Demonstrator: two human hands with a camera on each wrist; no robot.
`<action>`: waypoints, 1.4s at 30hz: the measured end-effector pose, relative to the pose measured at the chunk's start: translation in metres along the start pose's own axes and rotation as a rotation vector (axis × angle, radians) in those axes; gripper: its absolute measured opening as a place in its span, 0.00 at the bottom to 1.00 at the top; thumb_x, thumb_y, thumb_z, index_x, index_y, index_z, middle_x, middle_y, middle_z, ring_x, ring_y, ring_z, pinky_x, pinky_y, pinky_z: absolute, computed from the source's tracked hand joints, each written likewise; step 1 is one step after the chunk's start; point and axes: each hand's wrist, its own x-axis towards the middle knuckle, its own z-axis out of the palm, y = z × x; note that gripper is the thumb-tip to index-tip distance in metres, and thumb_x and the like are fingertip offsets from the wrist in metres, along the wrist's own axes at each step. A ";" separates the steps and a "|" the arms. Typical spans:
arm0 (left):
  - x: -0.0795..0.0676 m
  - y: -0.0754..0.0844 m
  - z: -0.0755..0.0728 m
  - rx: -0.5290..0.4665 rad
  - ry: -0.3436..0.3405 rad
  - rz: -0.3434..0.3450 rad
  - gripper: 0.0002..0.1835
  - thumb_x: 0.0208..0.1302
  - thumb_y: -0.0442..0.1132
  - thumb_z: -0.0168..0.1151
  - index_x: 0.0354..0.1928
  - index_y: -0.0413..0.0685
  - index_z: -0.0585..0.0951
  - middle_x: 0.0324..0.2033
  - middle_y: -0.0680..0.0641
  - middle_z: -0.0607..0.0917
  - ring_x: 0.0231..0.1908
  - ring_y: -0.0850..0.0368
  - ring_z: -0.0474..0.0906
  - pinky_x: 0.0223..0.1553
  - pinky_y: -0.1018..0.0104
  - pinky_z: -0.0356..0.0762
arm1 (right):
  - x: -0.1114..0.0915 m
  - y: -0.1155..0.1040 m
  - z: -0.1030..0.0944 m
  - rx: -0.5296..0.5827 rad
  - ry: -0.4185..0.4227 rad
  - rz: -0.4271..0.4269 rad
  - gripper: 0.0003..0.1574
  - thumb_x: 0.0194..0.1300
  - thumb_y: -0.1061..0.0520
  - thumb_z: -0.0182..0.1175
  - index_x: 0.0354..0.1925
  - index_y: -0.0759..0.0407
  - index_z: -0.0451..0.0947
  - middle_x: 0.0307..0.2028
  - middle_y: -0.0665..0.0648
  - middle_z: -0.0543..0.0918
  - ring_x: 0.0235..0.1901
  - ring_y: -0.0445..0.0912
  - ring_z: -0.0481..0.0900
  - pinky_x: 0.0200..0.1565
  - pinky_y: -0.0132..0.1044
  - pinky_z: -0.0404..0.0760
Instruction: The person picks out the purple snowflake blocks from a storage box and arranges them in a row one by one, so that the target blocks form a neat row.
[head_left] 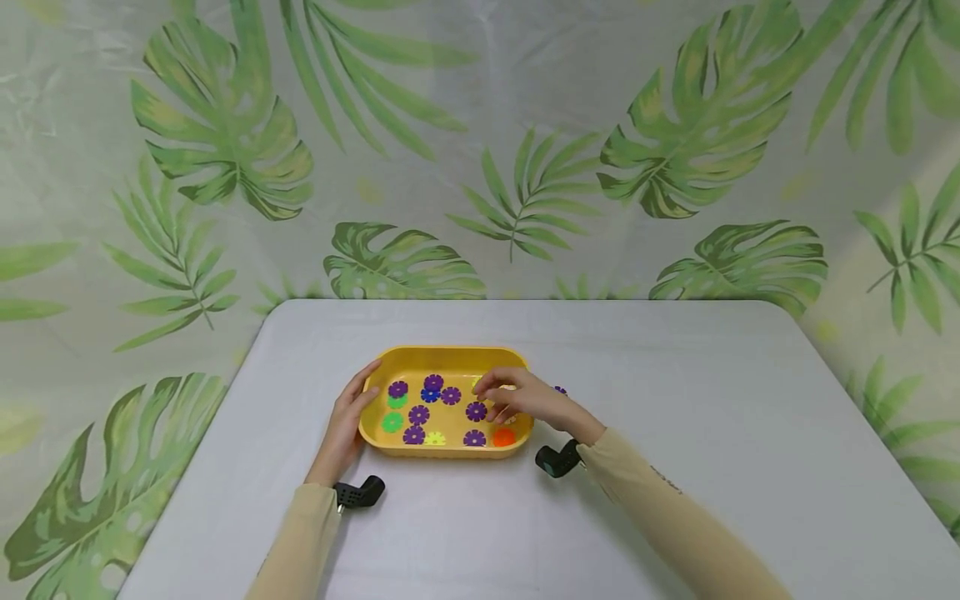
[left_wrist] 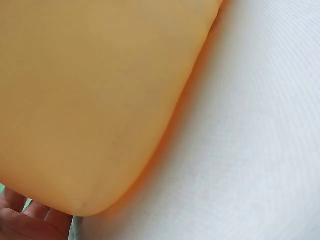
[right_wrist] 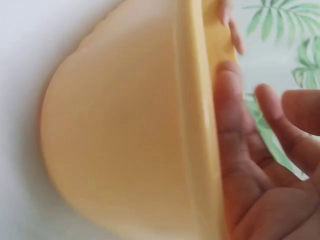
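Yellow plastic forms the round-cornered oblong tray (head_left: pixel 465 360) that we see on the white tabletop (head_left: pixel 675 367), and notched discs in several colours lie scattered inside it. At its left end we find the left hand (head_left: pixel 347 423), the thumb hooked over the tray's rim and the fingers along its outer wall, so that it grips the tray there. Above the right half of the tray, we see the right hand (head_left: pixel 525 396) with loosely bent fingers spread apart; its wrist view shows us thumb and fingertips well separated, and we make out nothing held between them. Beneath that hand, in the tray's right half, lies a purple notched disc (head_left: pixel 476 412), with a second purple one (head_left: pixel 474 437) by the tray's near wall and an orange disc (head_left: pixel 504 437) in its near right corner. Toward the tray's left end we count two green discs (head_left: pixel 392 422), one partly under a purple disc (head_left: pixel 397 389). Around the tray's middle sit a blue disc (head_left: pixel 430 395), more purple ones and, against the near wall, a yellow one (head_left: pixel 435 438). Just outside the tray's right end, we glimpse another purple disc (head_left: pixel 560 390), partly hidden behind the right wrist.
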 end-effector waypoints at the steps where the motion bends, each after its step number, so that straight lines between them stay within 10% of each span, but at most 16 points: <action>1: 0.000 0.000 0.000 -0.001 0.000 -0.001 0.25 0.75 0.38 0.46 0.71 0.53 0.63 0.72 0.55 0.55 0.70 0.58 0.50 0.68 0.63 0.55 | 0.003 -0.001 0.004 -0.013 -0.032 0.015 0.18 0.73 0.61 0.48 0.53 0.74 0.72 0.49 0.73 0.75 0.35 0.57 0.82 0.40 0.43 0.84; 12: 0.000 0.000 0.001 0.015 -0.002 0.022 0.25 0.74 0.38 0.46 0.71 0.53 0.62 0.72 0.55 0.55 0.70 0.59 0.48 0.68 0.64 0.53 | 0.024 0.006 0.029 -0.164 -0.174 0.164 0.11 0.69 0.67 0.48 0.42 0.68 0.77 0.37 0.59 0.79 0.28 0.48 0.77 0.34 0.37 0.83; 21: 0.000 -0.001 0.001 0.018 -0.009 0.031 0.25 0.75 0.39 0.45 0.71 0.53 0.63 0.71 0.55 0.56 0.70 0.59 0.50 0.68 0.63 0.54 | 0.026 0.009 0.036 -0.214 -0.106 0.164 0.10 0.55 0.75 0.53 0.34 0.68 0.78 0.24 0.56 0.76 0.23 0.44 0.72 0.26 0.30 0.76; 42: 0.000 -0.003 0.000 0.012 0.009 0.026 0.24 0.75 0.39 0.46 0.71 0.53 0.63 0.71 0.56 0.57 0.70 0.60 0.48 0.69 0.64 0.52 | 0.014 -0.005 0.009 -0.184 -0.058 -0.003 0.10 0.64 0.66 0.54 0.41 0.64 0.80 0.30 0.55 0.78 0.26 0.47 0.72 0.26 0.36 0.76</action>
